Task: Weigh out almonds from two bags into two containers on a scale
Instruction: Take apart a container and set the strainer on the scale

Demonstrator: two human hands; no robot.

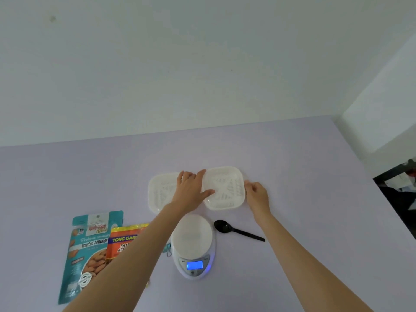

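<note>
A single wide-angle view looks from the person's head, forward and steeply down over both forearms onto the lilac surface. It faces the pale wall at 12 o'clock, which fills the upper half of the frame. The scale sits close, low in the frame at 6 o'clock. Straight edges bow outward toward the corners.

A pale lilac table spreads beneath and around the fingers. Beyond the fingers its far edge meets a plain white wall, softly and evenly lit, with a small dark mark high up to their left. Right of the fingers a second white wall juts forward; below it, past the table's right edge, lies a dark cluttered gap.
</note>
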